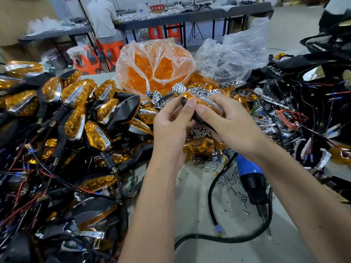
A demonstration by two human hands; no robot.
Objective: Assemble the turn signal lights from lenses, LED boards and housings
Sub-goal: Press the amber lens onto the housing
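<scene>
Both hands hold one turn signal light (204,104) above the middle of the table: an amber lens with a chrome strip sits in a black housing. My left hand (171,122) pinches its left end with thumb and fingers. My right hand (226,120) grips its right side, thumb pressed on the lens. A black cable (214,179) hangs from the housing down to the table. Loose amber lenses (199,146) and chrome reflector pieces (178,88) lie just behind and under the hands.
A big heap of assembled amber lights (76,111) with wires fills the left. A plastic bag of amber lenses (153,67) stands behind. Black housings with wires (307,95) pile on the right. A blue electric screwdriver (250,179) and several screws (233,186) lie under my right forearm.
</scene>
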